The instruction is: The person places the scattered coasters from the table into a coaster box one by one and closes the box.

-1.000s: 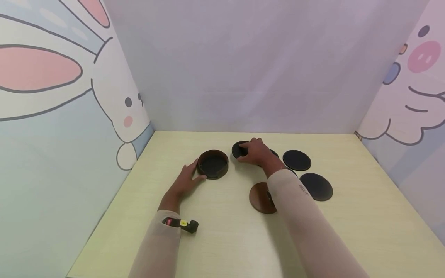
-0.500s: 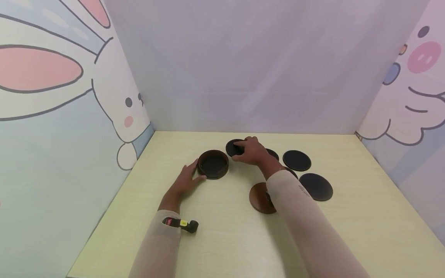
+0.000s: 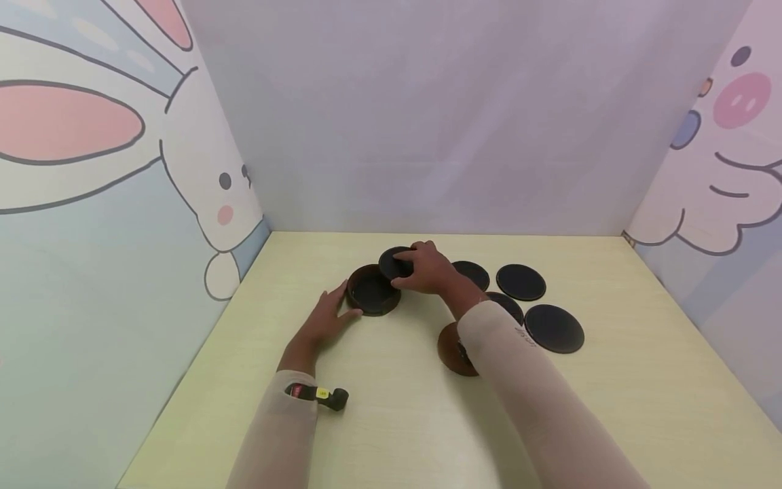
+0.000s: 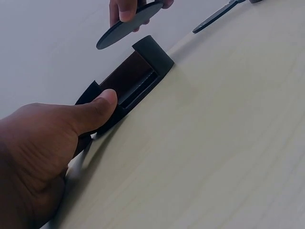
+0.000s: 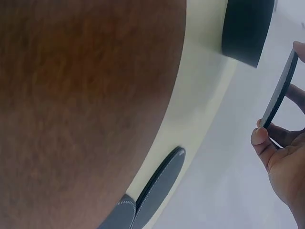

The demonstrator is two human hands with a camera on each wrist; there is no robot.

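In the head view my left hand [image 3: 324, 322] grips the near left side of a dark brown round coaster holder [image 3: 374, 312], which stands on the table. The left wrist view shows the thumb on its wall [image 4: 155, 55], beside a cut-out. With my right hand [image 3: 430, 269] I pinch a black round coaster [image 3: 389, 261] by its edge. The coaster is held just above the holder's far right rim, tilted, and apart from it in the left wrist view. My right fingers [image 5: 259, 136] appear on the coaster's edge in the right wrist view.
Several black coasters [image 3: 521, 282] lie flat on the pale table [image 3: 391, 421] to the right. A brown disc [image 3: 453, 350] lies partly under the right sleeve [image 3: 519, 367]. A grey wall [image 3: 427, 136] stands behind, with cartoon-printed panels at both sides.
My right hand has carried the black coaster leftward, from beside the holder to over its far right rim. The left hand and the holder have stayed put.
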